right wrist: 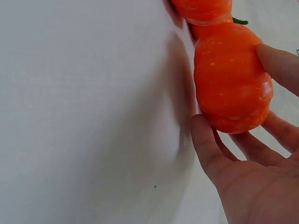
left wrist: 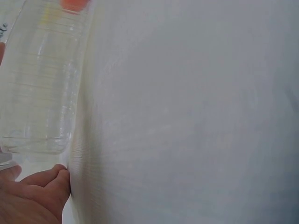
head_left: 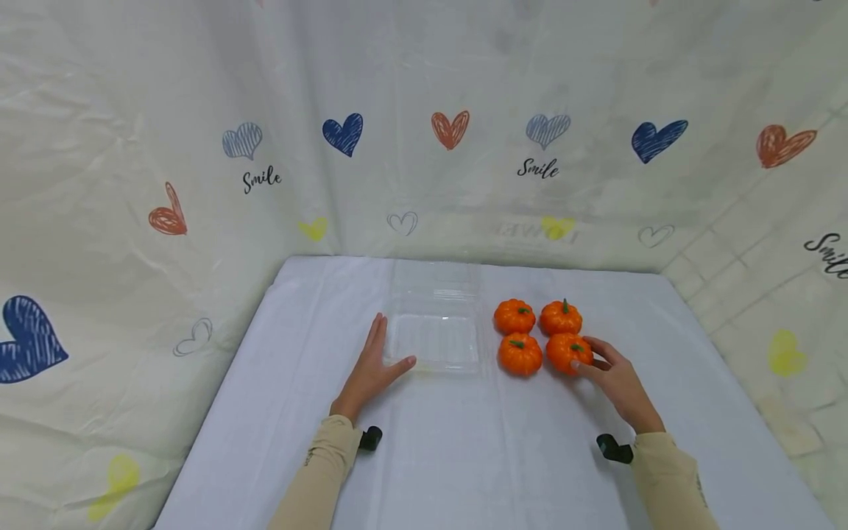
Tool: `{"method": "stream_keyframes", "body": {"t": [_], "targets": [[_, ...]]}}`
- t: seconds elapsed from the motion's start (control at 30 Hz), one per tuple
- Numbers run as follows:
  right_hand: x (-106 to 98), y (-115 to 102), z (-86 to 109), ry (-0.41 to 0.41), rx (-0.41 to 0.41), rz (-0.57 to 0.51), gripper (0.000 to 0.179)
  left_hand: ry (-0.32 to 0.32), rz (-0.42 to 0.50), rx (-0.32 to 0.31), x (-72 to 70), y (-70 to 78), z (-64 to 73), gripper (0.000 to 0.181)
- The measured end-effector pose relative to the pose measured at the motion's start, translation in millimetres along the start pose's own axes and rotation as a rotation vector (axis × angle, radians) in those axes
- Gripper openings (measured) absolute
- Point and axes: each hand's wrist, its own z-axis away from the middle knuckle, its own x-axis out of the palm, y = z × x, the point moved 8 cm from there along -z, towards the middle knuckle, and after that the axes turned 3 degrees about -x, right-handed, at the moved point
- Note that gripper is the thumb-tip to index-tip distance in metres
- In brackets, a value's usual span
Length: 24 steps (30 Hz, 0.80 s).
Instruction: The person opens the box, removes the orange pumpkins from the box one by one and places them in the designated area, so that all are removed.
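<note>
A clear plastic clamshell box (head_left: 433, 340) lies on the table with its lid folded back, away from me. My left hand (head_left: 368, 372) is at its near left corner, fingers straight along the left side and thumb spread toward the front edge. In the left wrist view the see-through wall of the box (left wrist: 42, 88) rises beside the fingers (left wrist: 51, 184). My right hand (head_left: 612, 379) holds the near right small orange pumpkin (head_left: 568, 353) between thumb and fingers. From the right wrist, this pumpkin (right wrist: 231, 79) shows fingers around its side and underneath.
More small orange pumpkins with green stems sit close by: one at near left (head_left: 520, 355), one at far left (head_left: 514, 316), one at far right (head_left: 561, 318). A white cloth covers the table (head_left: 450, 456). Behind it hangs a curtain (head_left: 397, 184) printed with hearts.
</note>
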Motion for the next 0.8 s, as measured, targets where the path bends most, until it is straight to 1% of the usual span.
{"method": "stream_keyframes", "body": {"t": [0.37, 0.47, 0.57, 0.7, 0.8], "targets": [[7, 7, -2.6, 0.035, 0.035, 0.015, 0.086, -0.004, -0.011, 0.006, -1.5, 1.1, 2.7, 0.116], [8, 8, -3.4, 0.054, 0.017, 0.001, 0.087, -0.007, -0.013, 0.01, -1.8, 1.3, 3.0, 0.117], [9, 7, -3.7, 0.072, -0.021, -0.004, 0.087, -0.01, -0.012, 0.016, -1.8, 2.3, 2.2, 0.118], [13, 4, -2.5, 0.094, -0.065, 0.018, 0.084, -0.009, -0.012, 0.016, -2.5, 4.1, 0.5, 0.117], [17, 4, -1.0, 0.109, -0.076, 0.029, 0.083, -0.01, -0.012, 0.008, -3.1, 4.0, -0.2, 0.116]]}}
